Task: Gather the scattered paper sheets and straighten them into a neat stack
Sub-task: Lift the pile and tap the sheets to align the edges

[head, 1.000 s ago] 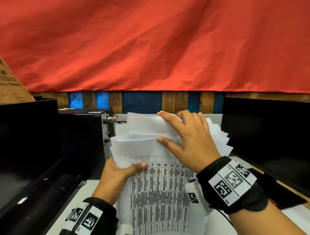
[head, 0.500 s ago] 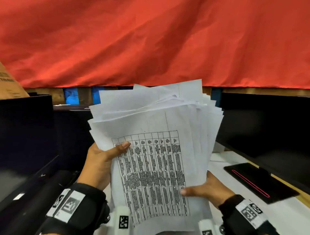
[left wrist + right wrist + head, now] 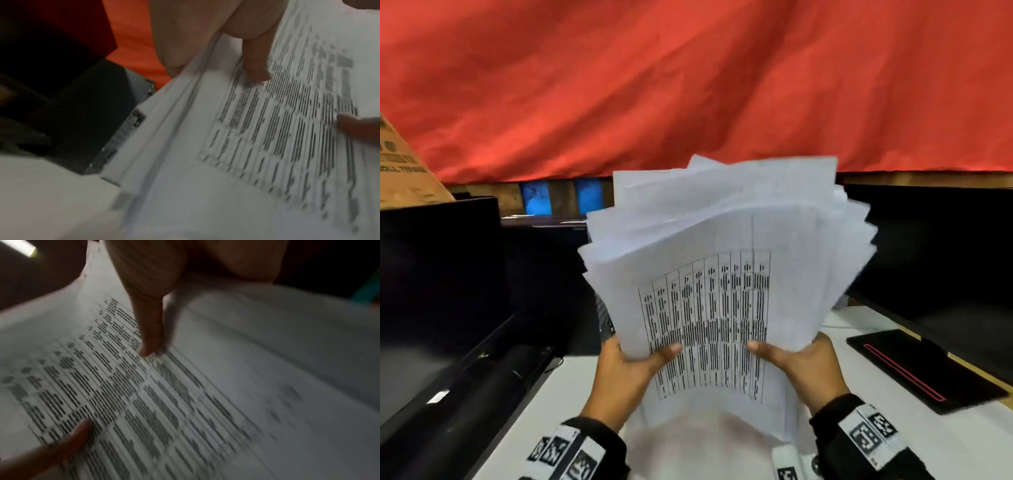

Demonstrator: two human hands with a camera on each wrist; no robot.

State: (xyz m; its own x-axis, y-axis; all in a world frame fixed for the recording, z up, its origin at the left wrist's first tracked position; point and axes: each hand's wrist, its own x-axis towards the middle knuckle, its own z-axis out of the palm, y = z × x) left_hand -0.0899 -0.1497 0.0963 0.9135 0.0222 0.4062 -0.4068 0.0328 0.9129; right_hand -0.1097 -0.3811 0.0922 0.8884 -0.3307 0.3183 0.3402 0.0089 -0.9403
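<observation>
A thick bundle of white paper sheets (image 3: pixel 726 260) stands nearly upright above the white table (image 3: pixel 866 425), its top edges fanned out unevenly. The front sheet carries a printed table (image 3: pixel 709 322). My left hand (image 3: pixel 626 370) grips the bundle's lower left side, thumb on the front sheet. My right hand (image 3: pixel 804 363) grips the lower right side the same way. In the left wrist view my left thumb (image 3: pixel 257 65) lies on the printed sheet (image 3: pixel 267 129). In the right wrist view my right thumb (image 3: pixel 150 331) presses the print (image 3: pixel 144 394). Fingers behind the sheets are hidden.
A black monitor (image 3: pixel 431 284) and a dark computer case (image 3: pixel 544 274) stand at the left. Another dark screen (image 3: pixel 941 246) fills the right, with a flat black device with a red stripe (image 3: pixel 914 373) on the table. A red cloth (image 3: pixel 688 85) hangs behind.
The bundle has been lifted off the table and tipped upright. My right hand moved from on top of the sheets to the lower right edge; my left hand slid down to the lower left.
</observation>
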